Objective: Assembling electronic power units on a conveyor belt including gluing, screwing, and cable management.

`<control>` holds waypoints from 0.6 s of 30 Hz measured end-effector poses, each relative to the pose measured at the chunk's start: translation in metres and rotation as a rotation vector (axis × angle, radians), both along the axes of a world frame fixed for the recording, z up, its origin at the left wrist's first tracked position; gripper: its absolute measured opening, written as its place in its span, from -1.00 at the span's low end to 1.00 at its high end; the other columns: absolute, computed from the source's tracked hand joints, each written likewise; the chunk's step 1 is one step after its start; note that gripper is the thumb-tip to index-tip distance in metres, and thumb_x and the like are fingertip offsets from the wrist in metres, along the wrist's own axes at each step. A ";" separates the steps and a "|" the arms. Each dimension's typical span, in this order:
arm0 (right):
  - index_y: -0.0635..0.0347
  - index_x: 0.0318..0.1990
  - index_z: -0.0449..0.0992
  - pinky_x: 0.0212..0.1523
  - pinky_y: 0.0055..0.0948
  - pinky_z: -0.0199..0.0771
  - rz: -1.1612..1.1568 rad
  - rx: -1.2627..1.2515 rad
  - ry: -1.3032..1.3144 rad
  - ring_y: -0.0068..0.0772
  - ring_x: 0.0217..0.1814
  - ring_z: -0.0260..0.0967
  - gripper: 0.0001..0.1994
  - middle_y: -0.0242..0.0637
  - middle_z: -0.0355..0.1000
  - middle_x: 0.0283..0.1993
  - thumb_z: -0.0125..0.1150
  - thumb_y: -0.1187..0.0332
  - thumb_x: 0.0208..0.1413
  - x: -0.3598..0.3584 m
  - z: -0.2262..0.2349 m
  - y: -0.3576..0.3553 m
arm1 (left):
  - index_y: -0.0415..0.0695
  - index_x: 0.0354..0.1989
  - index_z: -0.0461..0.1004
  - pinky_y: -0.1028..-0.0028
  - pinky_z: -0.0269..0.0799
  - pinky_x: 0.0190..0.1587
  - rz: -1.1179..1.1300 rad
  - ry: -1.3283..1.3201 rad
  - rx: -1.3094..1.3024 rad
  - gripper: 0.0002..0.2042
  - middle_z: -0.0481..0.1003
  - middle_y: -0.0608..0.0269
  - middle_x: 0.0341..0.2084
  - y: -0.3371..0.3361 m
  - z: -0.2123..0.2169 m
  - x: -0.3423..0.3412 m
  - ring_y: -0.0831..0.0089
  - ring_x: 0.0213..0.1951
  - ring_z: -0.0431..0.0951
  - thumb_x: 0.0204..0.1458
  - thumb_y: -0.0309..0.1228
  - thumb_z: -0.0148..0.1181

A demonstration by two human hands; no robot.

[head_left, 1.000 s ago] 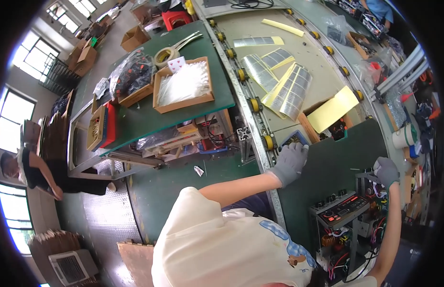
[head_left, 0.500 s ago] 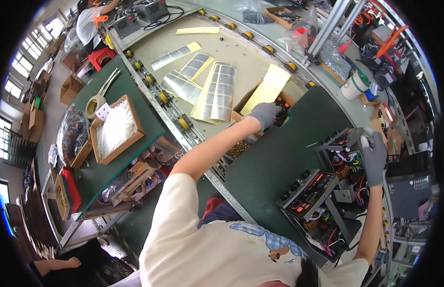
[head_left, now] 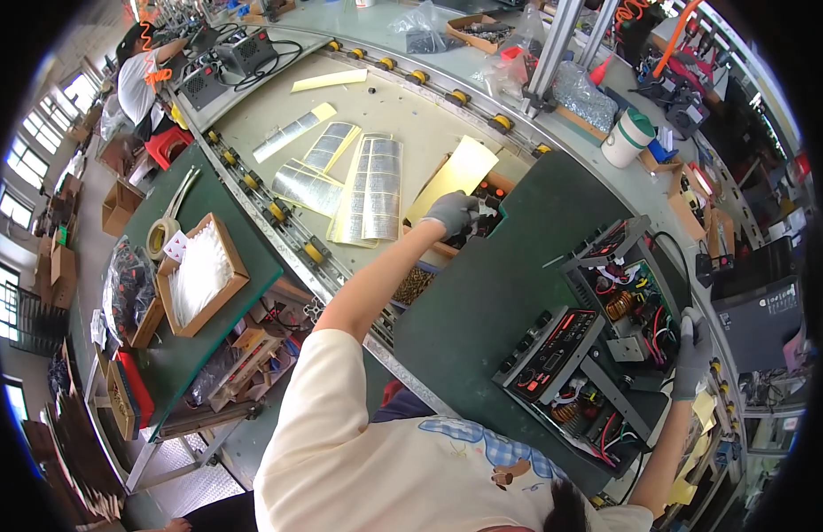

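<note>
My left hand, in a grey glove, reaches into a cardboard box of small black parts with red-orange bits. Its fingers are curled, and what they hold is too small to make out. My right hand, gloved too, is behind two opened machines on the dark green mat. Its fingers are together at a black cable that runs from the farther machine. The nearer machine has a lit red front panel, black knobs and exposed wiring.
Silver label sheets and a yellow sheet lie beyond the mat. A roller rail borders the bench. On the left table sits a box of white pieces. A white bucket stands far right; a co-worker works far left.
My right hand has moved from the farther machine's top down behind it, to the black cable. My left hand remains at the box of black parts. The whole view has shifted.
</note>
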State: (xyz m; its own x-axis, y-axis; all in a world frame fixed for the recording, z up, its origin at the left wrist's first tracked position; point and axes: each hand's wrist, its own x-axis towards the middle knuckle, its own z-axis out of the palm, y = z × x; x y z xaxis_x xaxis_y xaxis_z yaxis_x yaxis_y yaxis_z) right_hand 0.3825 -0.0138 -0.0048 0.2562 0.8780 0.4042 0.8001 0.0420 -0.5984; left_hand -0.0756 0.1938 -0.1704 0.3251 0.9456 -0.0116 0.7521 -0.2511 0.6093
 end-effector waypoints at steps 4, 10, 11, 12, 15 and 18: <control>0.31 -0.14 0.48 -0.08 -0.52 0.33 0.019 0.056 -0.070 -0.45 -0.16 0.38 -0.81 -0.24 0.46 -0.21 0.06 0.48 0.11 -0.006 0.000 -0.003 | -0.14 -0.29 0.54 0.42 0.45 -0.33 0.165 -0.481 -0.196 -0.83 0.52 0.13 -0.49 -0.006 0.001 -0.010 0.43 -0.45 0.51 -0.02 -0.36 0.16; 0.30 -0.16 0.49 -0.08 -0.51 0.31 0.044 0.061 -0.124 -0.43 -0.16 0.38 -0.83 -0.24 0.45 -0.23 0.08 0.47 0.10 -0.021 0.018 -0.012 | -0.27 0.03 0.35 0.62 0.44 -0.34 0.249 -1.063 -0.578 -0.68 0.47 0.19 -0.25 -0.012 0.021 -0.020 0.54 -0.37 0.47 0.16 -0.37 -0.01; 0.30 -0.17 0.49 -0.09 -0.52 0.31 0.052 0.089 -0.148 -0.44 -0.17 0.38 -0.83 -0.25 0.45 -0.24 0.08 0.47 0.10 -0.020 0.019 -0.014 | -0.28 0.10 0.28 0.61 0.45 -0.30 0.246 -1.234 -0.673 -0.64 0.46 0.16 -0.19 -0.010 0.019 -0.022 0.50 -0.34 0.48 0.17 -0.37 -0.03; 0.30 -0.17 0.49 -0.09 -0.52 0.31 0.045 0.093 -0.147 -0.44 -0.17 0.38 -0.83 -0.25 0.45 -0.24 0.08 0.47 0.10 -0.018 0.020 -0.015 | -0.28 0.10 0.28 0.61 0.45 -0.30 0.238 -1.232 -0.673 -0.64 0.46 0.16 -0.19 -0.008 0.016 -0.023 0.50 -0.34 0.48 0.17 -0.37 -0.03; 0.31 -0.16 0.49 -0.09 -0.53 0.31 0.024 0.062 -0.127 -0.46 -0.15 0.37 -0.83 -0.25 0.45 -0.23 0.08 0.48 0.10 -0.009 0.020 -0.021 | -0.29 0.09 0.22 0.53 0.46 -0.19 0.031 -1.149 -0.528 -0.67 0.39 0.04 -0.05 -0.009 0.013 -0.019 0.26 -0.20 0.50 0.19 -0.41 -0.07; 0.31 -0.15 0.49 -0.09 -0.55 0.30 -0.024 0.101 -0.164 -0.48 -0.14 0.37 -0.81 -0.26 0.46 -0.22 0.08 0.49 0.09 0.002 0.018 -0.030 | -0.27 0.02 0.26 0.52 0.47 -0.16 0.171 -1.517 -0.887 -0.72 0.43 0.08 -0.14 -0.006 0.021 -0.007 0.27 -0.15 0.50 0.17 -0.42 -0.03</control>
